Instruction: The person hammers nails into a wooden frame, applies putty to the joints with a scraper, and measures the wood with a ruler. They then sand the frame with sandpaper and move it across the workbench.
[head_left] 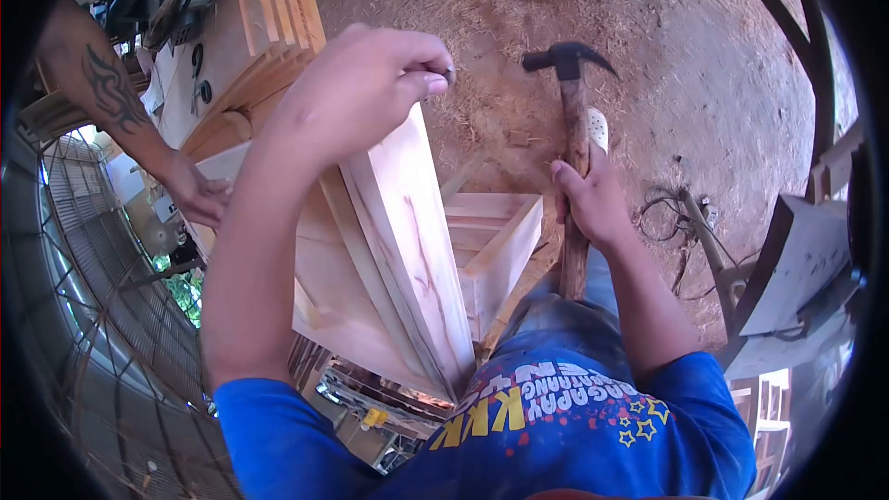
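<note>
Pale board [421, 231]: slants from the person's waist to beneath the left hand [370, 79].
Right hand [593, 199]: grip wrapped midway along the wooden handle [574, 264]; holding lower would likely lengthen the swing.
Claw hammer [573, 120]: apart from the board, head pointing away.
Left hand: grip pinching a small dark piece [450, 77], perhaps a nail, best held square, fingertips clear of blows.
Co-worker's hand [199, 193]: off to the side, contact unclear.

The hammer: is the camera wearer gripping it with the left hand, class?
No, the right hand grips the hammer by its handle, while the left hand is well apart from it.
</note>
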A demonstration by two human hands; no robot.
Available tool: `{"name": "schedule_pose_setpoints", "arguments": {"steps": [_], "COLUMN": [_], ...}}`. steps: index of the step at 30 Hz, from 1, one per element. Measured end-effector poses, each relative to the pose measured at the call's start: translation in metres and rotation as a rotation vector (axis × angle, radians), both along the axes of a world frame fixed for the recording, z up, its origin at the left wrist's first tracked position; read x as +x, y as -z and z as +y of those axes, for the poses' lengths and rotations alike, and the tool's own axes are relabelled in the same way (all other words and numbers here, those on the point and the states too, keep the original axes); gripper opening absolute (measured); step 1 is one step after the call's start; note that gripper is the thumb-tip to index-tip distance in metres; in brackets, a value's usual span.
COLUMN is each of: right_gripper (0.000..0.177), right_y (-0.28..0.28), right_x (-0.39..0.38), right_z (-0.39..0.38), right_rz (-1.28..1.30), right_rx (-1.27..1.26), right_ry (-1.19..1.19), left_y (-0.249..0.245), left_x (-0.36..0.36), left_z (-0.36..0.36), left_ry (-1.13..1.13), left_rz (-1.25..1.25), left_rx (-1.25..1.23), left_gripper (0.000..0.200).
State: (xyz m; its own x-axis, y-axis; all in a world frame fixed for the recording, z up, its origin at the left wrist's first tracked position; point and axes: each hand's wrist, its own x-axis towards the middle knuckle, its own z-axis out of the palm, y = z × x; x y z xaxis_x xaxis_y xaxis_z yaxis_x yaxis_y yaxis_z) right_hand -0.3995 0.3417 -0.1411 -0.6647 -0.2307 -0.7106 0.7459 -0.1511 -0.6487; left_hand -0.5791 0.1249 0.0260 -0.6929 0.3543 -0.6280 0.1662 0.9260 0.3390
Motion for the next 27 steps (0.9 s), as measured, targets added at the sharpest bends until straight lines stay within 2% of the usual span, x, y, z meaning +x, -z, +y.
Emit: {"name": "schedule_pose_setpoints", "arguments": {"steps": [1,4,8,20,23,27], "right_gripper": [0.025,0.023,0.023,0.026,0.026,0.027], "right_y": [-0.005,-0.003,-0.011,-0.048,-0.059,-0.07], "right_x": [0.012,0.051,0.075,0.069,0.058,0.046], "right_z": [0.002,0.003,0.002,0.011,0.015,0.006], "right_rz": [-0.04,-0.05,-0.047,0.061,0.116,0.178], "right_rx": [0.011,-0.082,-0.134,-0.183,-0.181,-0.232], "right_ry": [-0.006,0.032,0.082,0.091,0.17,0.399], "left_y": [0.004,0.017,0.018,0.018,0.017,0.018], "left_x": [-0.002,-0.006,-0.004,0.004,0.003,0.003], "left_z": [0.008,0.009,0.01,0.017,0.016,0.011], "left_ry": [0.11,0.225,0.229,0.221,0.226,0.249], "left_rz": [-0.027,-0.113,-0.089,-0.032,-0.03,0.005], "left_rx": [-0.096,-0.194,-0.244,-0.319,-0.309,-0.26], "left_gripper": [0.019,0.019,0.018,0.019,0.02,0.021]}}
